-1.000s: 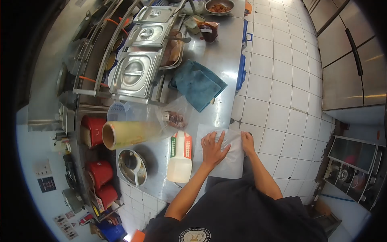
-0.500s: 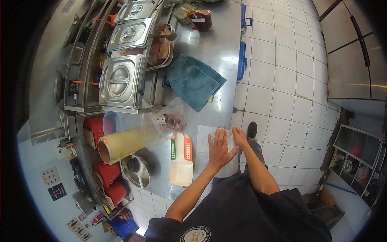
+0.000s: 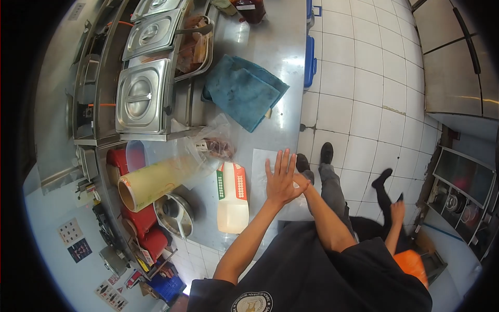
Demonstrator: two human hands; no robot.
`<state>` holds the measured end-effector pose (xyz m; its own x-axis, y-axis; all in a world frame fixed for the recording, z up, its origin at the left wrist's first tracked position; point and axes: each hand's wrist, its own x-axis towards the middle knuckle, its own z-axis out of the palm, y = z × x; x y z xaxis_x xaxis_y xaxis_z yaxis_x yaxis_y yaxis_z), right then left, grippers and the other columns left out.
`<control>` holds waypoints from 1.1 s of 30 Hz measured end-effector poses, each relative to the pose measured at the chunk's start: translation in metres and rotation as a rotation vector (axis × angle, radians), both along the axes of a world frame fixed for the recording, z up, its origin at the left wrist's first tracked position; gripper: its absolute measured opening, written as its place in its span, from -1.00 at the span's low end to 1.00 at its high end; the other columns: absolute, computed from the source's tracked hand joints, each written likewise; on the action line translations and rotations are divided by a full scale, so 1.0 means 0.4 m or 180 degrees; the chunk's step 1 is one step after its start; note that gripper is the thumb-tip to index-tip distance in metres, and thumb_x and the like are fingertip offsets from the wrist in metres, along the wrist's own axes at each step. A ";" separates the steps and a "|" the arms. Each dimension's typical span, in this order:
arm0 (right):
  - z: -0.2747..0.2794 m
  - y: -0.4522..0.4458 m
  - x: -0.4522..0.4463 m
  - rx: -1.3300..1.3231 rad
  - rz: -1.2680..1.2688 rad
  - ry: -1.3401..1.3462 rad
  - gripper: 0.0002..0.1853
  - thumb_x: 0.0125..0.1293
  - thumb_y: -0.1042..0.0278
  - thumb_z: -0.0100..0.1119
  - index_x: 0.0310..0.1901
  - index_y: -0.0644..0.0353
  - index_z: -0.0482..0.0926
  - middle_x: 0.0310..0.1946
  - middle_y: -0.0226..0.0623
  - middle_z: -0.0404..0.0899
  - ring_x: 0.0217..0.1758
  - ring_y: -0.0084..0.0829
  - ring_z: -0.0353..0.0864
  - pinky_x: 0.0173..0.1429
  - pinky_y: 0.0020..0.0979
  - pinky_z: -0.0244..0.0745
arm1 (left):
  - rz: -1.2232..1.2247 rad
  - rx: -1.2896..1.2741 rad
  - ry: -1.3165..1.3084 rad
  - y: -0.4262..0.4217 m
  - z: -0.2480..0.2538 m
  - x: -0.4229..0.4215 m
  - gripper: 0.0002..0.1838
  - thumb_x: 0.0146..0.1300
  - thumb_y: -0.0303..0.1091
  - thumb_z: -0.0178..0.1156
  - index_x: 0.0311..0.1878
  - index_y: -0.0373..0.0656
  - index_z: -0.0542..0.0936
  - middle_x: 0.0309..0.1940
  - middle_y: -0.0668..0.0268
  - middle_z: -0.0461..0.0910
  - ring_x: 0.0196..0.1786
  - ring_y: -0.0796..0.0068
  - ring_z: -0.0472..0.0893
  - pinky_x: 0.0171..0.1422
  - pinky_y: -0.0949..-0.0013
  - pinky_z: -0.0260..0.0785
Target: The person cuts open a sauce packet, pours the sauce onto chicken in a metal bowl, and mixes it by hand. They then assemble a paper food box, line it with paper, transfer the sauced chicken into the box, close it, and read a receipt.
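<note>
My left hand is stretched out palm down, fingers apart, above sheets of white paper on the steel worktop. My right hand overlaps it at the thumb side. Its fingers look curled and are partly hidden, with a small white patch showing between the hands; what it grips cannot be made out. Left of the paper stands an open food carton with green and orange printed sides. Beyond the carton lies a clear plastic bag with dark red contents.
A large film roll and a metal bowl with a spoon lie at left. A blue cloth rests farther up the worktop, near lidded steel pans. At right, another person's arm and leg show over the tiled floor.
My right hand has moved left from the paper's right edge, partly under my left hand. The view has shifted, and another person has come into sight at right.
</note>
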<state>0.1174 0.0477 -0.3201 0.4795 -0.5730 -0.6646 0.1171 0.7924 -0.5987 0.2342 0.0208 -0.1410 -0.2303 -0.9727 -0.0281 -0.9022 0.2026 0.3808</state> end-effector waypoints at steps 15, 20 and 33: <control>-0.257 0.577 0.132 -0.0109 0.1198 0.3227 -0.59 0.58 0.22 -0.20 0.12 0.31 0.60 0.07 0.03 0.66 0.13 -0.03 0.65 0.21 -0.19 0.50 | -0.0015 0.0259 -0.0120 -0.003 -0.011 0.002 -0.10 0.35 0.22 0.03 0.58 -0.21 0.14 0.63 0.10 0.03 0.66 0.01 -0.03 0.59 -0.35 -0.31; -0.429 0.334 -0.295 0.0584 0.0520 0.4366 -0.60 0.54 0.11 -0.09 -0.11 0.30 0.61 -0.10 0.12 0.67 0.08 0.14 0.65 0.16 0.05 0.55 | 0.0209 0.0003 0.0304 -0.001 -0.020 0.009 -0.15 0.32 0.06 0.17 0.54 -0.23 0.20 0.60 0.06 0.09 0.63 -0.03 0.06 0.60 -0.30 -0.22; 0.792 -0.211 -0.219 -0.1216 0.0123 0.0983 -0.72 0.48 0.14 0.22 -0.13 0.23 0.63 -0.38 -0.54 0.58 -0.36 -0.72 0.45 -0.25 -0.53 0.42 | 0.1273 0.0223 0.3793 0.106 0.241 -0.042 -0.19 0.19 -0.09 0.48 0.41 -0.23 0.37 0.42 0.07 0.35 0.51 0.15 0.27 0.55 -0.01 0.10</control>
